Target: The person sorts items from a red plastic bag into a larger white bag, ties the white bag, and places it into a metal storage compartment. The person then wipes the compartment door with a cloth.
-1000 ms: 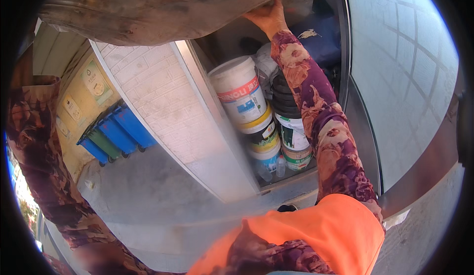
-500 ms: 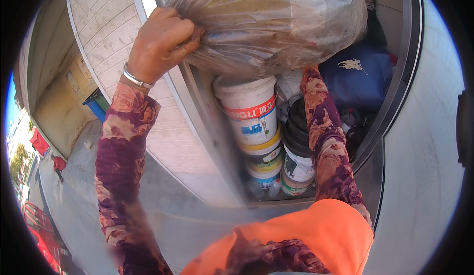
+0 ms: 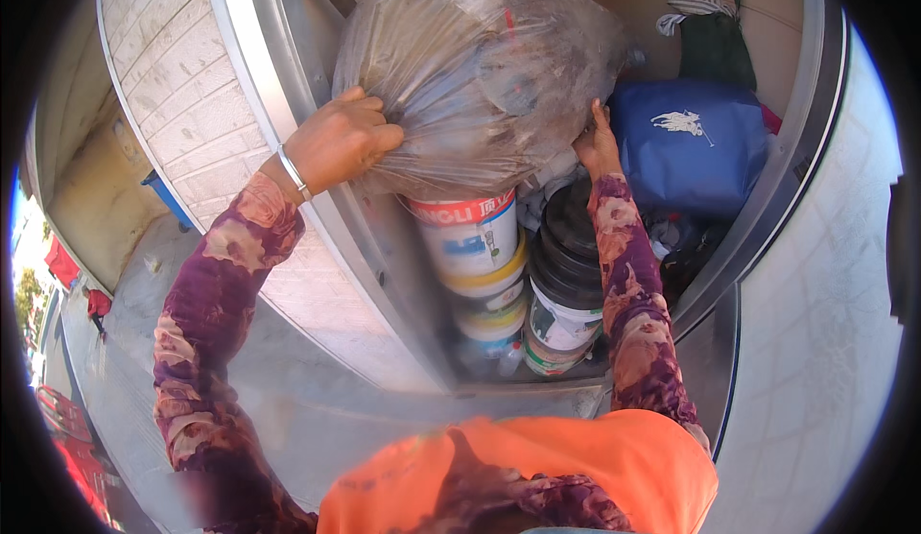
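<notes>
Relation of your two hands to the filled translucent plastic bag [image 3: 480, 73], read on a clock face centred on the bag. The bag stood in front of you at 12 o'clock from your body, its lower edge overlapping the top of the white bucket [image 3: 467, 243]; whether it bore on that bucket could not be told. Your left hand [image 3: 342, 145] lay at 8 o'clock, its fingers curled and clamped on gathered film, so that the bulk lay toward 2 o'clock from them. Your right hand [image 3: 601, 150] lay at 4 o'clock, against the lower flank, the bulk toward 10 o'clock from it; one finger was extended, but the others were partly hidden, and you could not have told whether they gripped. Both hands touched the bag, so neither was nearer. Its long axis was weakly marked, with pleats fanning from your left fingers toward 2 o'clock. The black bucket [image 3: 574, 217] stood at 5 o'clock, the blue bag [image 3: 691, 160] just past 3 o'clock, beyond your right hand.
</notes>
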Action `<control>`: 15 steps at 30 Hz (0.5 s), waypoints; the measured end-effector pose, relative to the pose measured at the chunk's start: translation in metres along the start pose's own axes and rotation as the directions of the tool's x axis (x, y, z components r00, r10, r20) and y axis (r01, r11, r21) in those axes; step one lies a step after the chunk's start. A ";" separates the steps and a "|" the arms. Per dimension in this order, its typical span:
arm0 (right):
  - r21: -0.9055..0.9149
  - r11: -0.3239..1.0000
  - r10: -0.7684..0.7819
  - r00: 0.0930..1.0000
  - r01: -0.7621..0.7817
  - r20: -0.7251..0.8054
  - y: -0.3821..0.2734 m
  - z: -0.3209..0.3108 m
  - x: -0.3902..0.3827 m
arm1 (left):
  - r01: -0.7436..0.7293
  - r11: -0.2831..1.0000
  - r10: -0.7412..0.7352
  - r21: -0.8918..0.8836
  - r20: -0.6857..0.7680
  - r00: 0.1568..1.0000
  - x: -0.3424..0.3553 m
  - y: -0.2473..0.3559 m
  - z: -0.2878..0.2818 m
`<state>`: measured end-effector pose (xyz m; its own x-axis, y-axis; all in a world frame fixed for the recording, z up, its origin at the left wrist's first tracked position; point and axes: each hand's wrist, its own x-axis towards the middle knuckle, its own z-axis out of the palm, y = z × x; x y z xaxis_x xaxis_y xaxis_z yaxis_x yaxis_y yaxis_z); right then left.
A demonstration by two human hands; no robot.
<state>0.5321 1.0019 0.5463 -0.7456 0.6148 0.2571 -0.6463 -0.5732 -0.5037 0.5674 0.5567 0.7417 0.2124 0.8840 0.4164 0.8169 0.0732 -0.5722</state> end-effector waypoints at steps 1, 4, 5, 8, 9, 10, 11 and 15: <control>-0.041 0.999 0.007 1.000 -0.007 0.008 -0.004 -0.003 -0.003 | -0.004 0.999 0.002 -0.052 -0.026 1.000 0.006 0.001 0.007; -0.130 0.990 0.056 0.998 -0.055 0.008 -0.007 0.008 -0.021 | 0.061 0.998 -0.061 0.004 0.030 0.998 0.015 -0.013 0.010; -0.162 0.984 0.073 0.997 -0.072 -0.003 -0.010 0.008 -0.028 | 0.082 0.995 -0.081 -0.049 0.028 0.996 0.015 -0.018 0.010; -0.254 0.964 0.098 0.993 -0.077 0.070 -0.017 0.008 -0.038 | 0.138 0.982 -0.139 -0.132 -0.003 0.990 0.010 -0.029 0.010; -0.250 0.962 0.130 0.990 -0.112 0.058 -0.018 0.016 -0.044 | 0.167 0.969 -0.169 -0.180 0.003 0.986 0.009 -0.028 0.009; -0.245 0.958 0.165 0.985 -0.148 0.047 -0.020 0.024 -0.050 | 0.179 0.964 -0.183 -0.198 -0.004 0.983 0.006 -0.027 0.008; -0.247 0.952 0.194 0.980 -0.180 0.034 -0.024 0.028 -0.055 | 0.189 0.957 -0.197 -0.222 -0.018 0.980 0.003 -0.024 0.010; -0.222 0.939 0.243 0.963 -0.263 -0.114 -0.034 0.019 -0.052 | 0.177 0.923 -0.216 -0.342 -0.081 0.973 -0.013 -0.006 0.016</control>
<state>0.5898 0.9793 0.5660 -0.8569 0.5145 0.0311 -0.3745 -0.5801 -0.7234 0.5508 0.5524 0.7284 0.0733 0.8069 0.5861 0.9749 0.0658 -0.2126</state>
